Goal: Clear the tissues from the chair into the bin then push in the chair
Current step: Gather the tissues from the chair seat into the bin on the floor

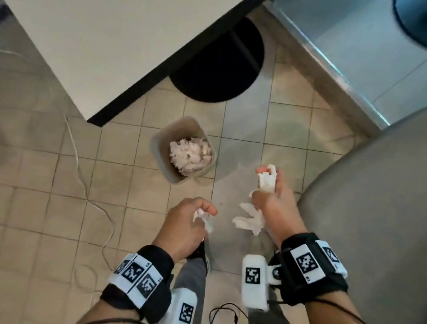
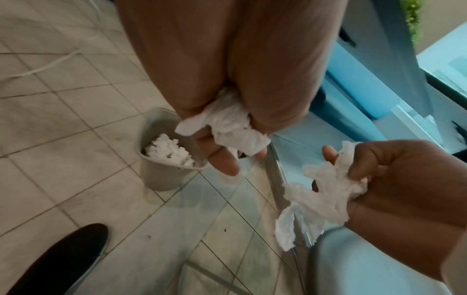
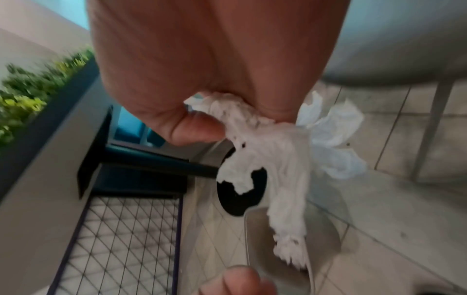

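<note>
A small grey bin [image 1: 158, 145] stands on the tiled floor, with white crumpled tissues [image 1: 190, 154] inside; the left wrist view shows the bin [image 2: 161, 175] too. My left hand [image 1: 187, 221] grips a crumpled white tissue [image 1: 203, 219] in its curled fingers [image 2: 227, 127], below and right of the bin. My right hand [image 1: 272, 200] holds torn white tissues [image 1: 250, 220] that hang from its fist [image 3: 272, 159], to the right of the bin. The grey chair seat [image 1: 391, 214] fills the right side, close to my right hand.
A white table [image 1: 103, 22] with a dark edge stands at the upper left, its round black base [image 1: 221, 61] on the floor. A white cable [image 1: 82, 171] runs over the tiles on the left. My legs and a dark shoe [image 2: 58, 259] are below the hands.
</note>
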